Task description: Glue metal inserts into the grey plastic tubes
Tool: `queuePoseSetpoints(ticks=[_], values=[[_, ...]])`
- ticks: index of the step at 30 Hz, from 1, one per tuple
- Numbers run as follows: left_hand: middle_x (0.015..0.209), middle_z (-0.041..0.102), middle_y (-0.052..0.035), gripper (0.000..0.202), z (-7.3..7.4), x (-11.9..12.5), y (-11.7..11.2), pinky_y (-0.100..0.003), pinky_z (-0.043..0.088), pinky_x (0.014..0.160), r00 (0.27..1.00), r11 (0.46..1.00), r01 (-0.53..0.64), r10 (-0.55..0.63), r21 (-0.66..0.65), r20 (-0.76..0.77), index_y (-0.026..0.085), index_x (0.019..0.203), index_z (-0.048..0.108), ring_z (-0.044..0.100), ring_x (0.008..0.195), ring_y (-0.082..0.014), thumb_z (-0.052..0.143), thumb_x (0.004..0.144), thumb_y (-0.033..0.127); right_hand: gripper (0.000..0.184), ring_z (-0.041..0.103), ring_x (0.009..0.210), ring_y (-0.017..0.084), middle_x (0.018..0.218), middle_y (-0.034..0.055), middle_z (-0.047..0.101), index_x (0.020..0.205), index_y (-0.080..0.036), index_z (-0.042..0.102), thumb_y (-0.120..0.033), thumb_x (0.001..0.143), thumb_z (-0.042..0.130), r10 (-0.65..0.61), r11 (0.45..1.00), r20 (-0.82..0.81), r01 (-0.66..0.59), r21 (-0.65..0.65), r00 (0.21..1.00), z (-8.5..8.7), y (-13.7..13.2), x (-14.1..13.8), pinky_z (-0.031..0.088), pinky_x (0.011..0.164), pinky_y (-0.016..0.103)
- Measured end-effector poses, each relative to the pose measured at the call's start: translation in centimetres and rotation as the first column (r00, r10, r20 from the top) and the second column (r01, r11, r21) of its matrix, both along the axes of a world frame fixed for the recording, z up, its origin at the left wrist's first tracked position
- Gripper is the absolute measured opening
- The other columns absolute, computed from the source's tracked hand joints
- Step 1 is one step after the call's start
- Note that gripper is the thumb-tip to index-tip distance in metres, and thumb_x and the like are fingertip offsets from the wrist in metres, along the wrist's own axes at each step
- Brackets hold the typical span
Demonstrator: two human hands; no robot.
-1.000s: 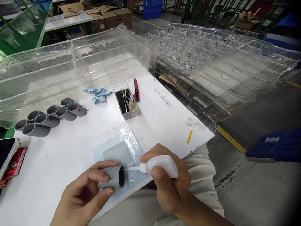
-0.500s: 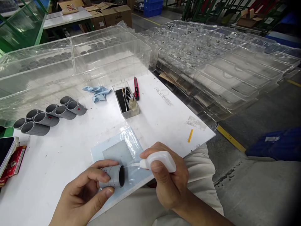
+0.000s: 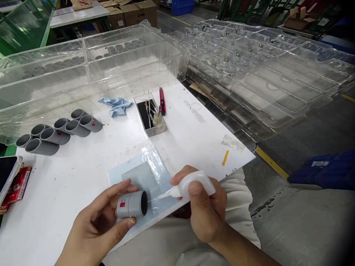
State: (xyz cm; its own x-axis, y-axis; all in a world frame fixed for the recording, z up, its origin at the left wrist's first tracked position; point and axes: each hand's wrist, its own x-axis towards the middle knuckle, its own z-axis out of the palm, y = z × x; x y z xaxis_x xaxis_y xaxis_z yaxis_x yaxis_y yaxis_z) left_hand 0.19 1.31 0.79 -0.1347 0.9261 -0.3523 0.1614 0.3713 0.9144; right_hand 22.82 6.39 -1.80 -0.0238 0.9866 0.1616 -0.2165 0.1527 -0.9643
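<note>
A short grey tube [image 3: 130, 205] with a small red mark lies on its side in my left hand [image 3: 104, 221], thumb below and fingers behind it. Its dark open end points right. Closed around a white squeeze bottle [image 3: 195, 184] is my right hand [image 3: 206, 208]. The bottle's long thin nozzle slants down to the left, its tip close to the tube's open rim; whether they touch I cannot tell. Beneath both hands lies a light blue sheet [image 3: 116, 174] under clear film, with a grey square [image 3: 141, 177] on it.
Several grey tubes [image 3: 55, 136] stand at the left. Behind are a blue cloth [image 3: 116, 106], a small box [image 3: 155, 131] with tweezers and a little bottle, and a red cutter [image 3: 162, 101]. Clear plastic trays [image 3: 133, 70] line the back. A phone [image 3: 9, 173] lies far left.
The tube has turned in my left hand, so its red mark now faces me. My right hand has drawn the bottle slightly right, and its nozzle slopes more steeply.
</note>
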Motion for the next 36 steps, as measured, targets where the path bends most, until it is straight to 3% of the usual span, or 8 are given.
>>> queuePoseSetpoints(ticks=[4, 8, 10, 12, 14, 18, 27, 36], values=[[0.125, 0.077, -0.0019, 0.037, -0.1, -0.2, -0.1, -0.019, 0.059, 0.083, 0.994, 0.999, 0.037, -0.033, 0.034, -0.103, 0.035, 0.112, 0.080, 0.074, 0.104, -0.0212, 0.089, 0.076, 0.035, 0.031, 0.058, 0.066, 0.015, 0.077, 0.0009, 0.066, 0.098, -0.024, 0.076, -0.044, 0.105, 0.054, -0.035, 0.999, -0.062, 0.035, -0.002, 0.997, 0.0, -0.3, 0.1, 0.044, 0.058, 0.031], [0.082, 0.079, 0.0030, 0.043, 0.2, 0.4, -0.3, -0.017, 0.057, 0.067, 0.996, 0.997, -0.047, 0.041, -0.066, -0.077, 0.034, 0.116, 0.075, 0.069, 0.070, -0.0137, 0.088, 0.076, 0.042, 0.024, 0.061, 0.071, 0.017, 0.081, 0.0027, 0.066, 0.103, -0.022, 0.076, -0.039, 0.101, 0.060, -0.080, 0.987, 0.025, 0.076, 0.140, 0.996, 0.0, -0.2, 0.1, 0.045, 0.062, 0.033], [0.095, 0.079, 0.0009, 0.040, 0.2, 0.7, -0.3, -0.018, 0.057, 0.067, 0.996, 0.998, -0.040, 0.036, -0.040, -0.084, 0.031, 0.113, 0.074, 0.069, 0.076, -0.0146, 0.088, 0.076, 0.039, 0.021, 0.062, 0.074, 0.019, 0.082, 0.0037, 0.068, 0.104, -0.021, 0.076, -0.036, 0.100, 0.062, -0.090, 0.977, 0.068, 0.075, 0.199, 0.994, 0.0, 0.0, 0.0, 0.046, 0.064, 0.035], [0.119, 0.076, -0.0016, 0.034, 0.1, 0.8, -0.2, -0.019, 0.058, 0.076, 0.997, 0.999, -0.041, 0.041, -0.001, -0.066, 0.030, 0.108, 0.073, 0.070, 0.097, -0.0180, 0.086, 0.078, 0.034, 0.020, 0.063, 0.074, 0.020, 0.084, 0.0046, 0.070, 0.105, -0.020, 0.076, -0.034, 0.099, 0.062, -0.097, 0.967, 0.087, 0.074, 0.242, 0.991, 0.1, 0.2, -0.2, 0.047, 0.065, 0.036], [0.128, 0.072, -0.0018, 0.029, 0.0, 0.9, -0.1, -0.019, 0.058, 0.083, 0.999, 0.999, -0.036, 0.037, 0.007, -0.034, 0.030, 0.107, 0.071, 0.068, 0.110, -0.0197, 0.083, 0.081, 0.031, 0.021, 0.062, 0.071, 0.019, 0.083, 0.0048, 0.071, 0.104, -0.020, 0.075, -0.035, 0.099, 0.062, -0.099, 0.958, 0.101, 0.067, 0.280, 0.990, 0.2, 0.5, -0.5, 0.047, 0.063, 0.036], [0.127, 0.072, -0.0011, 0.025, 0.0, 0.9, -0.1, -0.019, 0.058, 0.083, 1.000, 1.000, -0.023, 0.023, 0.017, 0.002, 0.031, 0.104, 0.069, 0.067, 0.112, -0.0193, 0.081, 0.082, 0.027, 0.024, 0.061, 0.067, 0.019, 0.082, 0.0050, 0.072, 0.103, -0.020, 0.076, -0.037, 0.100, 0.060, -0.123, 0.940, 0.120, 0.077, 0.334, 0.985, 0.6, 1.0, -1.1, 0.047, 0.062, 0.036], [0.121, 0.073, -0.0022, 0.026, -0.2, 0.8, 0.0, -0.019, 0.058, 0.077, 0.998, 0.998, -0.026, 0.023, 0.049, 0.057, 0.031, 0.100, 0.070, 0.067, 0.109, -0.0203, 0.085, 0.081, 0.024, 0.029, 0.067, 0.072, 0.022, 0.079, 0.0067, 0.071, 0.093, -0.020, 0.076, -0.043, 0.099, 0.060, -0.099, 0.983, 0.153, 0.073, 0.166, 0.983, 1.0, 0.7, -1.1, 0.049, 0.060, 0.036], [0.122, 0.072, -0.0010, 0.026, -0.3, 0.6, -0.1, -0.019, 0.058, 0.082, 0.999, 0.998, 0.007, -0.010, 0.070, 0.052, 0.033, 0.102, 0.068, 0.066, 0.114, -0.0197, 0.083, 0.084, 0.022, 0.027, 0.063, 0.064, 0.019, 0.073, 0.0038, 0.068, 0.091, -0.021, 0.075, -0.042, 0.099, 0.059, -0.082, 0.985, 0.174, 0.053, 0.163, 0.981, 0.9, 0.7, -0.8, 0.046, 0.056, 0.034]])
